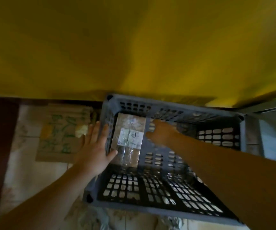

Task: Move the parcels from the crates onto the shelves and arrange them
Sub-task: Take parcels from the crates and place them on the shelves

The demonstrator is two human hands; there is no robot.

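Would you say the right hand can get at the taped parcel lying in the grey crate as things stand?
Probably yes: the right hand is already inside the open-topped crate, beside the parcel, with nothing lying over it.

I'm reaching both bare arms forward toward twelve o'clock. My left hand (94, 146) is spread flat, fingers pointing up, thumb out at three o'clock. My right hand (161, 132) is hanging loose, fingers half curled, holding nothing.

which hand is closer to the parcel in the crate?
Left. The left hand is spread over the crate wall, its thumb overlapping the parcel. The right hand is inside the crate, just beside the parcel's right edge.
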